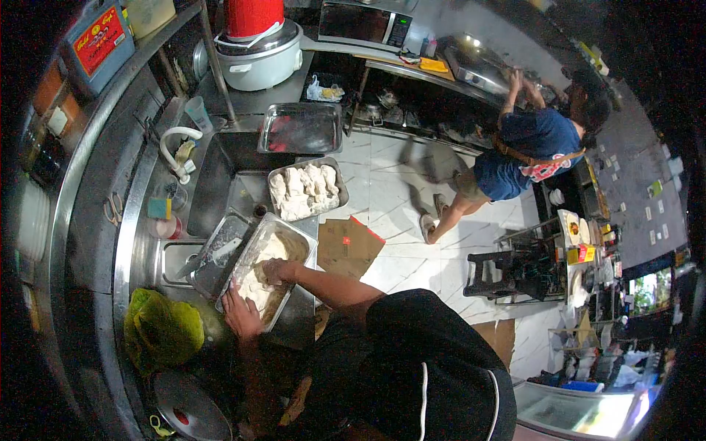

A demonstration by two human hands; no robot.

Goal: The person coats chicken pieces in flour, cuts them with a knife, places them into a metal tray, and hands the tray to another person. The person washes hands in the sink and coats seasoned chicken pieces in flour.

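A deep metal pan [304, 237] of white flour [273, 250] sits tilted at the sink's near side. My right hand [279, 272] is down in the flour, fingers curled around something coated and hard to make out. At the pan's near left rim, my left hand [243, 314] grips the edge. Just beyond, a second metal tray [343, 192] holds several flour-coated pieces [303, 189], likely meat. A dark, flour-dusted tray [220, 246] leans beside the pan on the left.
A wet metal tray [300, 128] lies farther back, near a large rice cooker [263, 67]. A white faucet [179, 151] arches over the sink [209, 184]. Left of me is a yellow-green plastic bag [162, 331]. Cardboard [346, 246] lies on the floor. A co-worker [533, 147] stands at the far counter.
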